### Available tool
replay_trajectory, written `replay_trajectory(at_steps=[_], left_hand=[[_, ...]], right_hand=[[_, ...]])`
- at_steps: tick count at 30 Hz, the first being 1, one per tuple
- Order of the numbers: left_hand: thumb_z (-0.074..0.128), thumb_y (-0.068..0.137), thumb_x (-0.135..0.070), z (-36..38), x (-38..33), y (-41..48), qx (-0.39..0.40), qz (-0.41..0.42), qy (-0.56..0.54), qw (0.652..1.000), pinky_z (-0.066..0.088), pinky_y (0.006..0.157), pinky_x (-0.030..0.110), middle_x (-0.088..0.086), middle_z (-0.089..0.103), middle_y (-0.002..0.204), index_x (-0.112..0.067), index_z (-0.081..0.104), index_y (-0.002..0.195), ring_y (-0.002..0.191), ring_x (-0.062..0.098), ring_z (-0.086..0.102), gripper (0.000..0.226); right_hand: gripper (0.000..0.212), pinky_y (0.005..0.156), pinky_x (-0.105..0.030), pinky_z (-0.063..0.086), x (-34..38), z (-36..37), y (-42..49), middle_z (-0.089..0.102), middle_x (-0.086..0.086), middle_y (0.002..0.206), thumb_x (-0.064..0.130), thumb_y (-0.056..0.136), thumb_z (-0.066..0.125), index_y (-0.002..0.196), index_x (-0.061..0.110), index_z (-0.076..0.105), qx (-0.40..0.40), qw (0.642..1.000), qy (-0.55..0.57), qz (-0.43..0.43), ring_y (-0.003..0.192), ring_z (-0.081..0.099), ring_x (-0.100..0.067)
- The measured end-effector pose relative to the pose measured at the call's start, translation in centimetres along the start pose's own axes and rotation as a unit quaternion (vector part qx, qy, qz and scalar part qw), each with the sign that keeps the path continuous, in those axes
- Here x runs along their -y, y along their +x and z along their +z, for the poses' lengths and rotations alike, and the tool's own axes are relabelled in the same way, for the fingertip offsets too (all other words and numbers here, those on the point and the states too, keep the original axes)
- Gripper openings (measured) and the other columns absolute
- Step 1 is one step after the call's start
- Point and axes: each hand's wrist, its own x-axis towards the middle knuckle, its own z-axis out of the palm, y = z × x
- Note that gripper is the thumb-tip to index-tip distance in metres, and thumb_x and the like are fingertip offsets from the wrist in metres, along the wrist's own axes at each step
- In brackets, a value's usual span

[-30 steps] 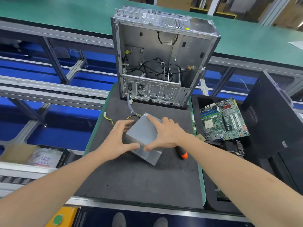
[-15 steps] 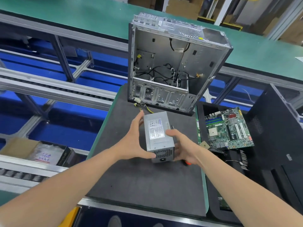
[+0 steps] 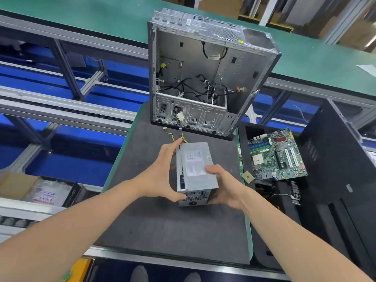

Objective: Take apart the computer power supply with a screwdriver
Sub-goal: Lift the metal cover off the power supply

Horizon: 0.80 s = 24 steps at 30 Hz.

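A box [image 3: 46, 192] sits at 9 o'clock, off the mat [image 3: 162, 231]. The left hand [image 3: 162, 176] curls round the left side of the supply [image 3: 195, 171], with its thumb on the vent end. The supply is over the middle of the mat, label up. Its wires [image 3: 184, 137] point to 12 o'clock, at the open case [image 3: 203, 78]. The right hand [image 3: 225, 190] grips the right side, thumb on top. A board [image 3: 276, 155] lies at 3 o'clock.

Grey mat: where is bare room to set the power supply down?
Bare: the near half of the mat, between the power supply and the front edge, and its left strip. Crowded: the far end, by the computer case and cables.
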Motion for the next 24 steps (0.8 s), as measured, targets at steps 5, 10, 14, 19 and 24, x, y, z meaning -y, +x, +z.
replay_trajectory(at_steps=[5, 10, 14, 19, 24], left_hand=[[0.101, 0.055, -0.032, -0.2, -0.3, 0.0, 0.009, -0.006, 0.007, 1.0, 0.025, 0.101, -0.007, -0.029, 0.013, 0.153, -0.053, -0.008, 0.158, 0.149, -0.014, 0.015, 0.151], [0.102, 0.053, -0.037, 0.0, -0.6, -0.2, -0.007, -0.022, -0.004, 1.0, 0.031, 0.102, -0.004, -0.026, 0.014, 0.153, -0.052, -0.008, 0.159, 0.148, -0.013, 0.02, 0.153], [0.103, 0.046, -0.05, 0.5, -0.4, -0.9, -0.032, -0.042, -0.001, 0.999, 0.031, 0.113, 0.018, -0.025, 0.012, 0.154, -0.055, -0.009, 0.157, 0.147, -0.012, 0.022, 0.159], [0.1, 0.031, -0.067, 1.5, 1.1, -2.5, -0.016, -0.076, 0.037, 0.996, 0.033, 0.112, 0.026, -0.024, 0.012, 0.151, -0.058, -0.014, 0.155, 0.14, -0.018, 0.02, 0.169], [0.097, 0.053, -0.058, 0.7, 2.8, -3.2, -0.019, -0.092, 0.051, 0.994, 0.046, 0.102, 0.025, -0.03, 0.042, 0.126, -0.058, 0.035, 0.14, 0.126, -0.009, 0.047, 0.106]], right_hand=[[0.075, 0.099, -0.057, 0.054, 0.1, 0.4, 0.0, 0.07, -0.008, 0.131, 0.067, 0.069, 0.078, 0.135, 0.036, 0.061, -0.004, 1.0, -0.013, 0.007, 0.117, 0.068, -0.034], [0.075, 0.088, -0.048, 0.06, 0.6, 1.7, -0.1, 0.076, -0.005, 0.118, 0.074, 0.055, 0.08, 0.12, 0.04, 0.069, -0.051, 0.997, -0.048, 0.018, 0.105, 0.074, -0.027], [0.079, 0.068, -0.039, 0.064, 2.6, 2.8, -1.0, 0.079, 0.004, 0.102, 0.069, 0.058, 0.082, 0.125, 0.035, 0.059, -0.093, 0.99, -0.104, -0.005, 0.086, 0.078, -0.017], [0.117, 0.103, -0.045, 0.05, 3.0, 3.9, -1.9, 0.058, 0.003, 0.136, 0.073, 0.05, 0.083, 0.151, 0.049, 0.029, -0.185, 0.949, -0.251, -0.041, 0.12, 0.061, -0.021], [0.124, 0.108, -0.053, 0.034, 2.6, 5.4, -2.2, 0.042, -0.01, 0.132, 0.088, 0.041, 0.065, 0.148, 0.065, 0.006, -0.25, 0.818, -0.517, -0.031, 0.13, 0.039, -0.035]])
